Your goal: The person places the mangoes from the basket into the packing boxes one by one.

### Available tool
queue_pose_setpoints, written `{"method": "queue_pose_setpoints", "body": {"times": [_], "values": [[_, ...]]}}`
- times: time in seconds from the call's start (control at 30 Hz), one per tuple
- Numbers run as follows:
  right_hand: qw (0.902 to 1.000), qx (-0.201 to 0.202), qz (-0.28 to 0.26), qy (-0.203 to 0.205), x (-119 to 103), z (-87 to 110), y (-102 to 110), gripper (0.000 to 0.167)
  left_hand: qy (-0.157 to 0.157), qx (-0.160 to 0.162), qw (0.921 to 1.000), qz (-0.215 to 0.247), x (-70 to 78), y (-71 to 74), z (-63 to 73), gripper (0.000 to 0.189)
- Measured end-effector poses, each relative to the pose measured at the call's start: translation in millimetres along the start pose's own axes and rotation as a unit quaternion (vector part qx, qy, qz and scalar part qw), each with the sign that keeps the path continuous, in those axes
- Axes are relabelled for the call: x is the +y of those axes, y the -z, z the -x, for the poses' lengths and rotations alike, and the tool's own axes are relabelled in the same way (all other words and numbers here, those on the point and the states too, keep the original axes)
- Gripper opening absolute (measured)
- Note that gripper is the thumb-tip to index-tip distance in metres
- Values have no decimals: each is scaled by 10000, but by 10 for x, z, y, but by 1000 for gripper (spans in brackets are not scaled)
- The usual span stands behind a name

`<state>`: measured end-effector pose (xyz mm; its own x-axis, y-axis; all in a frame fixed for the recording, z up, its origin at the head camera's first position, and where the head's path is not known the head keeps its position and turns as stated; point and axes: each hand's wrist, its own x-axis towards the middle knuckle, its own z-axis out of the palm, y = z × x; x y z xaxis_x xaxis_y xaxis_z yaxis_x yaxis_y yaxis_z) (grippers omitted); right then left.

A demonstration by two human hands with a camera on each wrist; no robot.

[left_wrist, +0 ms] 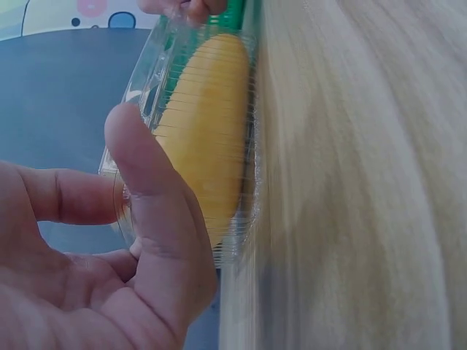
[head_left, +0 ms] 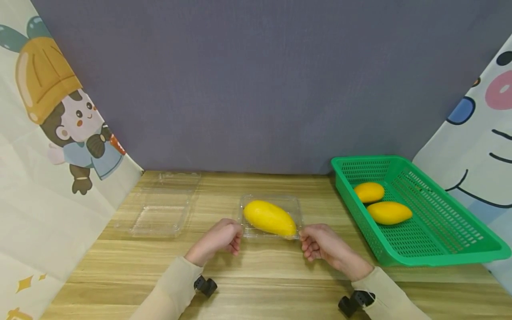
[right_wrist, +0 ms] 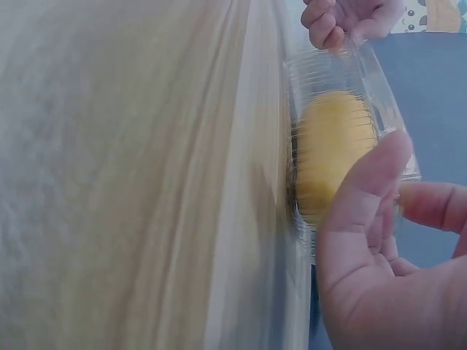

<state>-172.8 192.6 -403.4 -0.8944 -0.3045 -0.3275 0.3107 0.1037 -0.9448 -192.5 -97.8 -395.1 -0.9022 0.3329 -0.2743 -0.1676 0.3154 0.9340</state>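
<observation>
A yellow mango lies inside a clear plastic clamshell box on the wooden table. My left hand pinches the box's near left corner; in the left wrist view, its thumb and index finger are at the rim. At the near right corner, my right hand pinches the rim the same way, with its thumb seen in the right wrist view. Ribbed clear walls show the mango through them. Whether the lid is fully pressed down I cannot tell.
On the right stands a green plastic basket with two mangoes, one farther back and one nearer. Another clear plastic box lies open at the left. A grey cloth panel rises behind the table.
</observation>
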Motion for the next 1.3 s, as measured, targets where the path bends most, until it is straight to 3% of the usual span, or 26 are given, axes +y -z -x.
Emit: {"method": "queue_pose_setpoints", "body": {"times": [0.1,0.2,0.37,0.57,0.67,0.77,1.03,1.17,1.3], "values": [[9997,73,228,-4,-17,11,-13,20,24,1,10000,6,1,-2,0,10],[9953,461,844,100,-53,39,-48,26,30,-4,10000,-24,8,-4,2,12],[9682,1262,2111,450,-149,82,-112,26,12,18,10000,-77,16,-10,0,13],[9406,1514,2983,577,-226,133,-146,25,40,35,9999,-112,-3,-22,-20,14],[9142,1724,3598,709,-255,154,-147,32,35,27,9999,-97,-7,-33,-27,13],[8794,1969,4217,1000,-280,157,-160,37,28,42,9999,-98,-10,-37,-31,12],[7841,2077,5294,2485,-278,111,-286,50,-17,54,9999,-87,-6,-41,-24,15],[7472,1872,5693,2872,-280,55,-352,55,-97,40,9999,-68,-5,-56,-19,16],[7214,1701,6061,2886,-289,-4,-410,61,-124,54,9999,-31,-13,-68,-28,17]]}}
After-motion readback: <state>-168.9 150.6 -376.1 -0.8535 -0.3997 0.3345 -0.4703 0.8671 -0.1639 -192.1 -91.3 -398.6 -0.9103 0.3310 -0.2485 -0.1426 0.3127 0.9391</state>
